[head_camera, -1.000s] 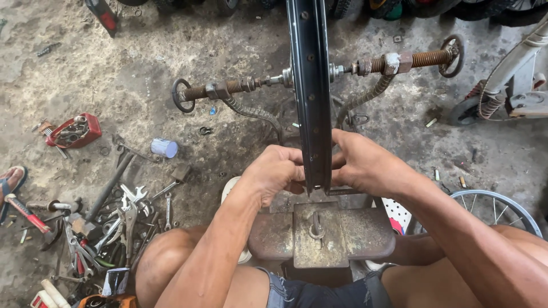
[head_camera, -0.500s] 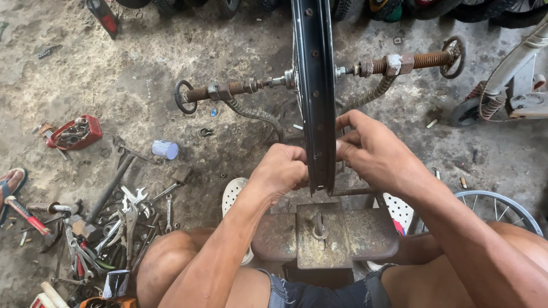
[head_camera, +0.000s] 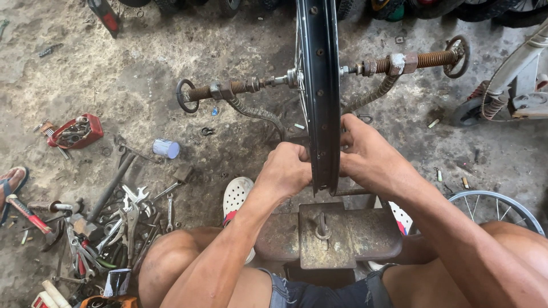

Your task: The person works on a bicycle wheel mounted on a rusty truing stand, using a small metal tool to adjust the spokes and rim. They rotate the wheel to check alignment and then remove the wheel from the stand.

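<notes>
- A black wheel rim is held upright, edge-on to the camera, on a rusty threaded axle stand above a rusted metal block.
- The left hand is closed against the rim's left side near its lowest part; whether a tool is held there cannot be told.
- The right hand is curled against the rim's right side, fingers pressed to it, slightly higher than the left.
- Compared with a second ago, both hands have been shifted a little: the right was raised along the rim, then brought back close to the left, so work around one spot of the rim appears to be continuing.
- Left of the rim, scattered wrenches, a red tray and a small white-blue can are seen on the ground.
- Right of the rim, a spoked wheel lies low.
</notes>
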